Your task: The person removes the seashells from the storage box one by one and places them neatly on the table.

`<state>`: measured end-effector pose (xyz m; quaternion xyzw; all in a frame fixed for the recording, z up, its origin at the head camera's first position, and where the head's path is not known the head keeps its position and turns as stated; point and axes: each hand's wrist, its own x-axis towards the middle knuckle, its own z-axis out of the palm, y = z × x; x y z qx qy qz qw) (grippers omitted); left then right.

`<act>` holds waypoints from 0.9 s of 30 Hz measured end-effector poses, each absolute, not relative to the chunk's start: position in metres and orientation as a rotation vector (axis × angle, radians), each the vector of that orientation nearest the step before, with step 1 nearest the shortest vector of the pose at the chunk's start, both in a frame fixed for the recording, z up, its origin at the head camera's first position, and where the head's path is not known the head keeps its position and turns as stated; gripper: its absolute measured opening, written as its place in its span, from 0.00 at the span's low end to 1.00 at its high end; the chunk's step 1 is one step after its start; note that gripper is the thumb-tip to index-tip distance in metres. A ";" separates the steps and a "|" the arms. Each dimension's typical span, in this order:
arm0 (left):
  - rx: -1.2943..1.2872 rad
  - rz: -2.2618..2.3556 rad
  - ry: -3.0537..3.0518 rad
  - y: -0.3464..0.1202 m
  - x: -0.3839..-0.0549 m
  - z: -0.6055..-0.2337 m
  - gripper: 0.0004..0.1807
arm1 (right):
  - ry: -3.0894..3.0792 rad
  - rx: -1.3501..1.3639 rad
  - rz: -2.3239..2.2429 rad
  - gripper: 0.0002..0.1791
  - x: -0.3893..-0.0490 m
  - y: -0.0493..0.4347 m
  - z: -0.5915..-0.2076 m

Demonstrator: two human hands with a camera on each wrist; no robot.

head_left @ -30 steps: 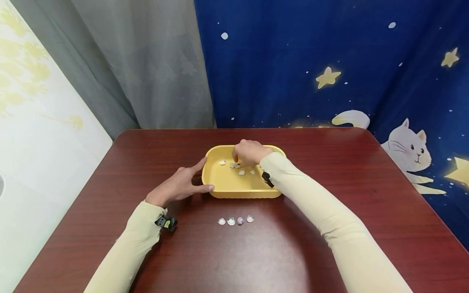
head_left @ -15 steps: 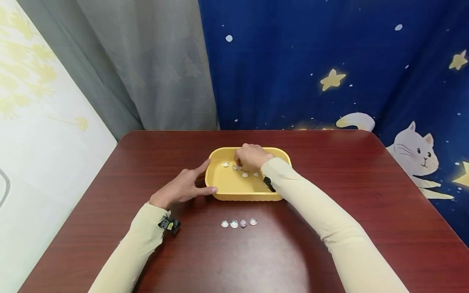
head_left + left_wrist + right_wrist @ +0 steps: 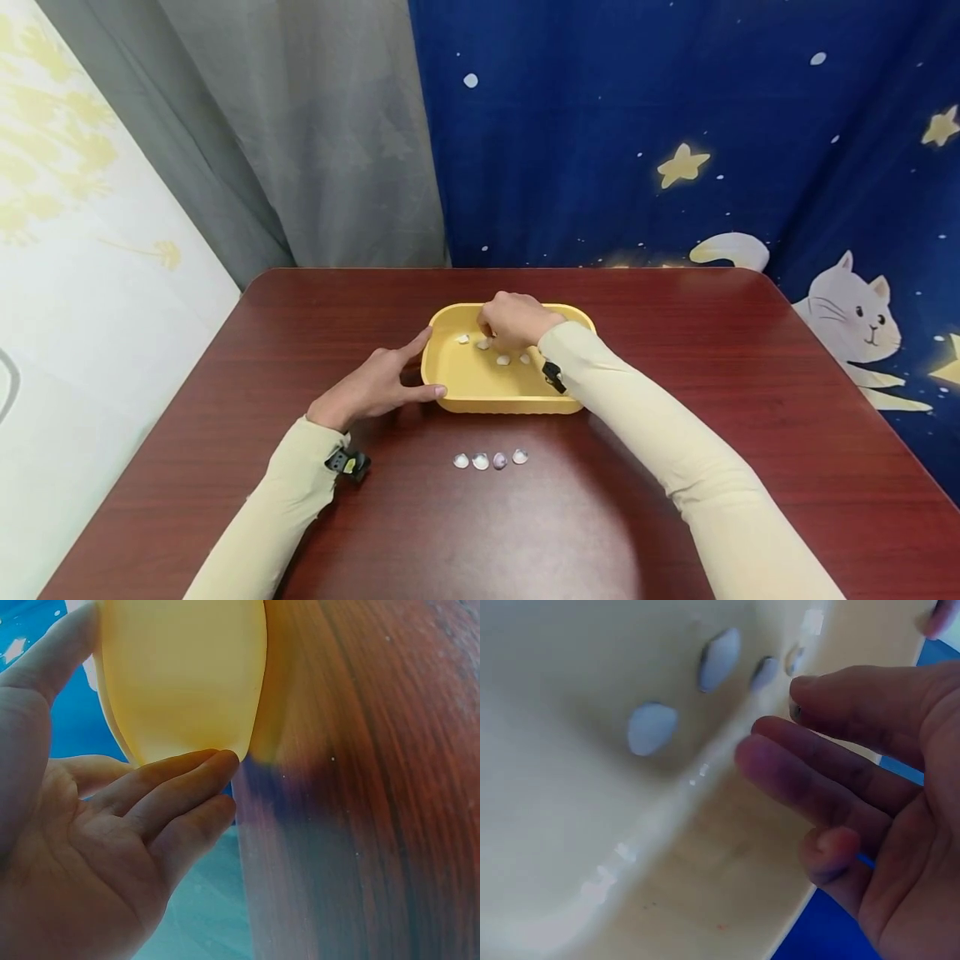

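Observation:
A yellow tray stands on the table with several pale seashells in it, one a shell near its middle. My left hand rests against the tray's left end, thumb at the near corner and forefinger at the far one. Its other fingers lie nearly straight along the tray's wall. Inside the tray, my right hand reaches down over the shells. In the right wrist view, its thumb and a finger pinch a small shell, mostly hidden; more shells, such as a white shell, lie beyond the fingertips.
In front of the tray, several shells lie in a short row on the dark red table, among them a purplish shell. Behind the table hang a grey curtain and a blue starry curtain.
My right hand has stayed low in the tray, its fingers shifting slightly among the shells. The head view has moved a little. My left hand still rests at the tray's end.

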<state>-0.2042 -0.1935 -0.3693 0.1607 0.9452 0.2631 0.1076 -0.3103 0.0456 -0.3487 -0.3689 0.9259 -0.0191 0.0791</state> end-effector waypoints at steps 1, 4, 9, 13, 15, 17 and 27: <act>0.476 0.772 2.782 -0.193 -0.204 -0.370 0.58 | 2.764 -1.106 -0.063 0.08 -0.309 0.047 -0.347; 0.469 0.760 2.786 -0.193 -0.204 -0.370 0.58 | 2.741 -1.130 -0.083 0.06 -0.304 0.052 -0.341; 0.455 0.761 2.780 -0.193 -0.204 -0.369 0.59 | 2.722 -1.181 -0.116 0.05 -0.297 0.062 -0.332; 0.455 0.754 2.779 -0.192 -0.204 -0.370 0.59 | 2.720 -1.227 -0.148 0.06 -0.292 0.070 -0.325; 0.457 0.750 2.786 -0.192 -0.204 -0.370 0.59 | 2.722 -1.250 -0.170 0.06 -0.288 0.075 -0.321; 0.459 0.744 2.792 -0.191 -0.204 -0.370 0.59 | 2.724 -1.278 -0.195 0.06 -0.284 0.079 -0.318; 0.445 0.733 2.795 -0.192 -0.204 -0.368 0.59 | 2.749 -1.373 -0.280 0.05 -0.264 0.095 -0.305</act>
